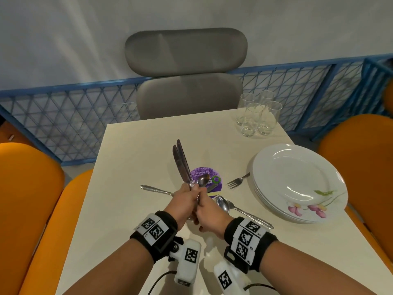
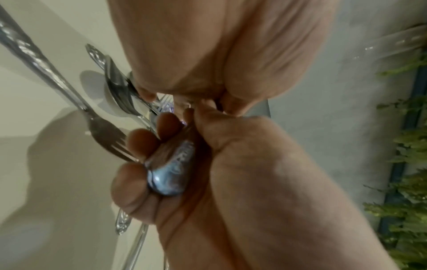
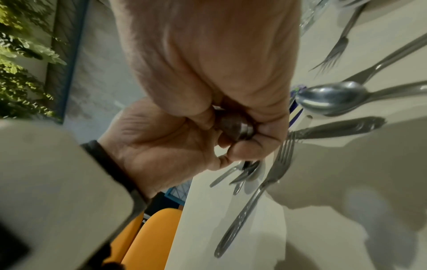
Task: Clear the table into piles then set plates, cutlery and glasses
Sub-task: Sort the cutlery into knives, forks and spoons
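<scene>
Two table knives (image 1: 180,165) stand blades-up over the middle of the white table (image 1: 127,220), and a spoon (image 1: 203,180) rises beside them from the same bundle. My left hand (image 1: 184,201) grips the bundle just below the blades. Close against it, my right hand (image 1: 209,212) curls round the handle ends (image 3: 238,127). The left wrist view shows the right hand's fingers (image 2: 141,144) wrapped on those metal ends (image 2: 168,173). A stack of white flowered plates (image 1: 276,167) sits at the right. Several clear glasses (image 1: 255,116) stand at the far right corner.
Loose cutlery lies round my hands: a fork (image 1: 156,190) to the left, a large spoon (image 1: 223,203) to the right, another fork (image 1: 237,182) by the plates. A purple round lid (image 1: 200,172) lies behind the knives. A grey chair (image 1: 187,81) and orange chairs (image 1: 32,188) surround the table.
</scene>
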